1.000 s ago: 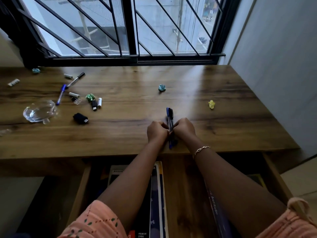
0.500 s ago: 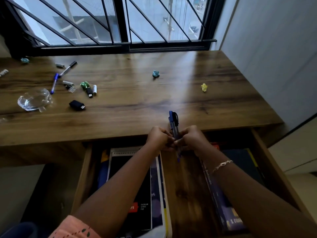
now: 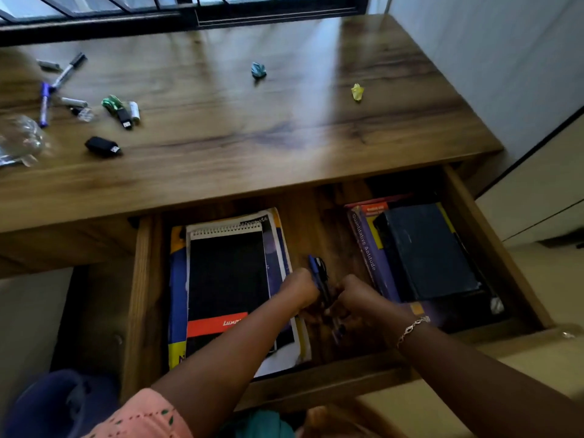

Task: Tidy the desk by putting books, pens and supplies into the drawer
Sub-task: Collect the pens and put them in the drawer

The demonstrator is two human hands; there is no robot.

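Both hands are down inside the open wooden drawer [image 3: 143, 279]. My left hand [image 3: 298, 290] and my right hand [image 3: 355, 300] together grip a bunch of blue and black pens [image 3: 319, 275], held over the bare strip of drawer floor. A black spiral notebook [image 3: 227, 279] lies on larger books at the drawer's left. A purple book [image 3: 366, 248] with a dark book [image 3: 426, 251] on top fills the right side. On the desk [image 3: 252, 137] at the left lie markers [image 3: 64, 72], a blue pen [image 3: 44, 104] and small caps.
A black USB stick [image 3: 102, 146], another stick [image 3: 123, 115] and a green item [image 3: 110, 102] sit at the desk's left, beside a clear glass dish [image 3: 19, 140]. A teal paper ball [image 3: 258, 70] and a yellow one [image 3: 357, 91] lie farther back. A wall stands at right.
Both hands carried the pens from the desk's front edge down into the drawer. The camera has tilted downward, showing more of the drawer.
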